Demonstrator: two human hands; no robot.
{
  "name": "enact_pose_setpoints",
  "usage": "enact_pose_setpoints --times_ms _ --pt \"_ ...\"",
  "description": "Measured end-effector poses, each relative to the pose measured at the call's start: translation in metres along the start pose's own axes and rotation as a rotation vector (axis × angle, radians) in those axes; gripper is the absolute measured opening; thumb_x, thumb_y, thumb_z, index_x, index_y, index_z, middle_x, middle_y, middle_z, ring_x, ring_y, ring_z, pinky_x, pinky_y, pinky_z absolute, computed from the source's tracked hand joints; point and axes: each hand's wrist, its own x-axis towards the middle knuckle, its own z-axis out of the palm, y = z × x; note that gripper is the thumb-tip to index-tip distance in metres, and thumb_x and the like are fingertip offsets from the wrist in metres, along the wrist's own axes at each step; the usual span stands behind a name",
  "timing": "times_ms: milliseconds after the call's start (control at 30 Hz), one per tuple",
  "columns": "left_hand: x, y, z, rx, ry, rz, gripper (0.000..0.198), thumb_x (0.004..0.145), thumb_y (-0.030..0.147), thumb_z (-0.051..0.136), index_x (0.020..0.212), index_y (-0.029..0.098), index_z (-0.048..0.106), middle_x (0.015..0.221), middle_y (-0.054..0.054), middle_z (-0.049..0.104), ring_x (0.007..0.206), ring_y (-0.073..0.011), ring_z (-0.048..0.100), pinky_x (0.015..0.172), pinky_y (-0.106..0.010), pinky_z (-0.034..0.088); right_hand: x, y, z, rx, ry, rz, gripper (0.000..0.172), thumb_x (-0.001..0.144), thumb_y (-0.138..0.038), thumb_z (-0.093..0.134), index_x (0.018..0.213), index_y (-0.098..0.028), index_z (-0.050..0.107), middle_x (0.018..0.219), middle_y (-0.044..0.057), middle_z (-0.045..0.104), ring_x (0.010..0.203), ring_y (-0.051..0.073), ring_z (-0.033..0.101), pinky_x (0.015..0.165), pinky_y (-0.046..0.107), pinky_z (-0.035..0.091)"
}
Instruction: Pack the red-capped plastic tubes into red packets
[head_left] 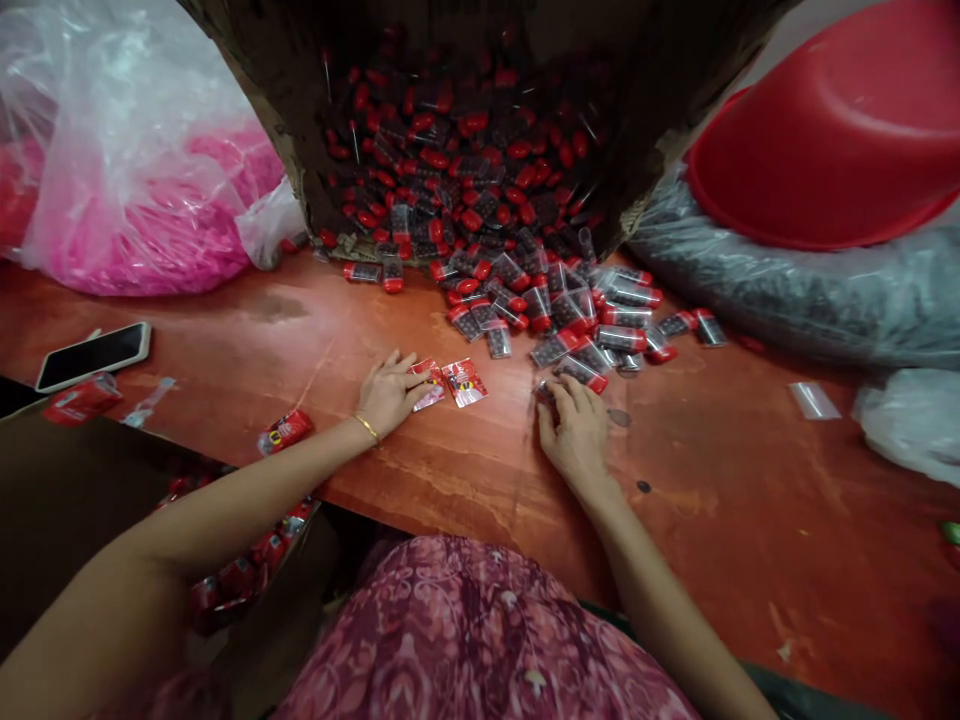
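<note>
I am resting my left hand flat on the worn reddish-brown wooden table, fingers spread loosely and touching the left one of two small red printed sachets lying side by side; each is showing a white and yellow mark, but the writing is too small for me to read. My right hand is lying just right of them, fingers curled down over the near edge of the heap of small clear plastic tubes with red caps; I cannot tell whether it is gripping one. That heap is spilling toward me from a tipped brown cardboard box at the far middle. At the far left a clear plastic bag of pink pieces is slumping against the table, and near the left edge a black smartphone is lying face up, with a red packet just beside it and another red packet nearer my left wrist. At the far right an upturned red plastic basin is sitting on a clear bag of dark contents. A gold bangle is circling my left wrist.
</note>
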Motion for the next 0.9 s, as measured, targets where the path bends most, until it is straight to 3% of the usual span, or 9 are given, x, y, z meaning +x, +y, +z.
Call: enact_pose_setpoints --times_ms 167,300,400,500,600,700,800,900 --pt "0.018 0.018 0.009 -0.109 0.043 -0.069 0.030 0.083 0.040 0.053 0.107 0.028 0.067 0.131 -0.005 0.055 0.130 -0.0294 0.037 0.105 -0.051 0.029 0.004 -0.023 -0.005 -0.039 -0.011 0.062 0.025 0.082 -0.026 0.052 0.102 -0.016 0.061 0.124 0.016 0.055 0.114 0.030 0.046 0.092 0.047 0.037" --pt "0.026 0.019 0.005 -0.155 0.057 -0.076 0.027 0.083 0.036 0.054 0.103 0.027 0.068 0.130 -0.007 0.055 0.128 -0.0289 0.041 0.104 -0.051 0.029 0.008 -0.040 -0.019 0.087 -0.008 0.081 0.019 0.084 -0.025 0.050 0.097 -0.019 0.063 0.120 0.013 0.059 0.115 0.028 0.047 0.095 0.047 0.034" --pt "0.026 0.026 -0.006 -0.169 0.150 -0.080 0.027 0.082 0.037 0.055 0.102 0.026 0.069 0.131 -0.009 0.053 0.128 -0.0293 0.042 0.105 -0.051 0.028 0.014 -0.056 -0.024 0.342 -0.012 0.130 0.019 0.085 -0.028 0.048 0.093 -0.019 0.064 0.106 0.011 0.066 0.103 0.025 0.055 0.092 0.043 0.038" --pt "0.022 0.044 -0.020 -0.160 0.250 0.008 0.026 0.081 0.038 0.056 0.100 0.026 0.070 0.133 -0.008 0.052 0.129 -0.0300 0.040 0.106 -0.053 0.025 0.028 -0.075 -0.020 0.764 -0.067 0.337 0.027 0.085 -0.039 0.048 0.095 -0.019 0.062 0.091 0.008 0.068 0.083 0.020 0.061 0.076 0.034 0.046" --pt "0.020 0.067 -0.028 -0.185 0.272 0.105 0.023 0.081 0.035 0.057 0.096 0.027 0.071 0.131 -0.006 0.054 0.128 -0.0291 0.042 0.106 -0.054 0.023 0.042 -0.088 -0.012 1.157 -0.109 0.533 0.032 0.079 -0.046 0.052 0.094 -0.019 0.061 0.084 0.003 0.066 0.073 0.016 0.060 0.067 0.029 0.048" --pt "0.020 0.084 -0.025 -0.292 0.279 0.117 0.024 0.079 0.034 0.059 0.098 0.026 0.070 0.128 -0.006 0.057 0.126 -0.0275 0.044 0.107 -0.052 0.023 0.046 -0.089 -0.008 1.281 -0.067 0.592 0.028 0.076 -0.045 0.055 0.081 -0.018 0.061 0.072 0.000 0.062 0.064 0.013 0.055 0.063 0.026 0.046" --pt "0.020 0.097 -0.018 -0.572 0.267 -0.028 0.035 0.073 0.039 0.064 0.104 0.022 0.067 0.117 -0.008 0.065 0.111 -0.0257 0.056 0.098 -0.043 0.038 0.039 -0.081 -0.009 1.242 0.021 0.678 0.027 0.077 -0.045 0.054 0.071 -0.019 0.057 0.063 -0.002 0.055 0.058 0.011 0.050 0.058 0.025 0.044" --pt "0.012 0.107 -0.008 -0.969 0.067 -0.252 0.034 0.069 0.048 0.065 0.082 0.017 0.070 0.081 -0.007 0.071 0.077 -0.0196 0.064 0.070 -0.028 0.049 0.027 -0.074 -0.012 1.214 0.069 0.770 0.030 0.077 -0.048 0.052 0.070 -0.020 0.052 0.062 -0.003 0.052 0.053 0.010 0.046 0.052 0.023 0.040"
